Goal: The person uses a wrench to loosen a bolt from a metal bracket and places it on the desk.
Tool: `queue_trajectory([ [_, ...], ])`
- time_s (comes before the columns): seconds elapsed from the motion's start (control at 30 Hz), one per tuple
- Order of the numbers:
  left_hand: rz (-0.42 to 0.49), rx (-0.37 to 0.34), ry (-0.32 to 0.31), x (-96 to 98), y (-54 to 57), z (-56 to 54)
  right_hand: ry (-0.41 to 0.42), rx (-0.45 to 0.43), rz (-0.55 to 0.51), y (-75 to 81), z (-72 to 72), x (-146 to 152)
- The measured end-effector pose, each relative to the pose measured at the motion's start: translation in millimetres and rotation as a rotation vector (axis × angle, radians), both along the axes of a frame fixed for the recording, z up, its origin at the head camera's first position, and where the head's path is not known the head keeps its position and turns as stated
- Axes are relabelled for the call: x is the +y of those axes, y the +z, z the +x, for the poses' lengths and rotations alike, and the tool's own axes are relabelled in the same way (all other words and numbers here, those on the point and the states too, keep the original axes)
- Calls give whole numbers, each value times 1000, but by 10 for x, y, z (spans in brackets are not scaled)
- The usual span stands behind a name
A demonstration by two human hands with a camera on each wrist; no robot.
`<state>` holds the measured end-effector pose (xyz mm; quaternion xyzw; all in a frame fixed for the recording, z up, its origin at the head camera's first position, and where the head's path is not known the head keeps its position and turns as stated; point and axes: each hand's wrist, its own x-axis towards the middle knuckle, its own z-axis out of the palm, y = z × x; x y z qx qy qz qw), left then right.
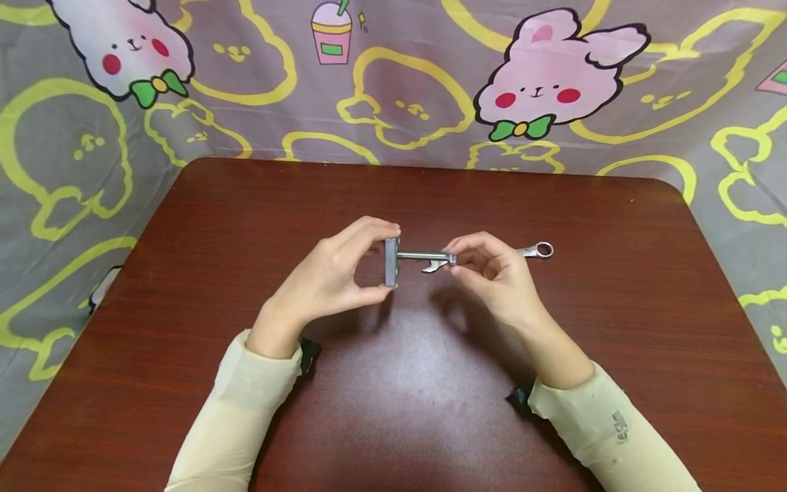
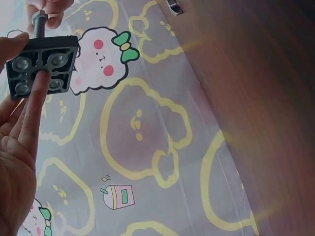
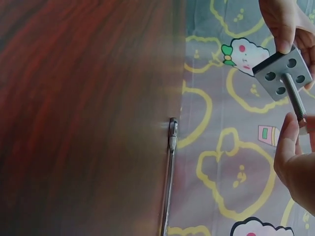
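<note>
My left hand (image 1: 328, 273) holds a small square grey plate (image 1: 391, 263) by its edges, thumb on one side and fingers on the other. In the left wrist view, one finger also touches the plate's recessed underside (image 2: 60, 60). A threaded bolt (image 1: 421, 256) stands out from the plate's middle, among round holes seen in the right wrist view. The fingers of my right hand (image 1: 501, 280) pinch the bolt's far end, at a hex piece (image 1: 453, 260); whether this is a nut or the head I cannot tell. Both hands are above the table.
A combination wrench (image 1: 537, 251) lies on the dark red wooden table (image 1: 307, 205) beyond my right hand, which partly hides it. A cartoon-print cloth (image 1: 406, 89) hangs behind and beside the table. Dark straps show at both wrists.
</note>
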<state>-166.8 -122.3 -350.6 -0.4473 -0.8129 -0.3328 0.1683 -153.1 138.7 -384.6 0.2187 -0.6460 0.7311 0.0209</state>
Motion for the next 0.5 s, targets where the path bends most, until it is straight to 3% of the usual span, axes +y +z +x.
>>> queue_trajectory([
  [0.1,-3,-1,1,0,-3,1,1,-37,41,1,6,11],
  [0.33,-13,3,6,-2,-10,8,-101,-229,183,30,0,30],
  [0.5,-17,-3,9,-2,-14,15,-53,-275,115,27,-4,14],
])
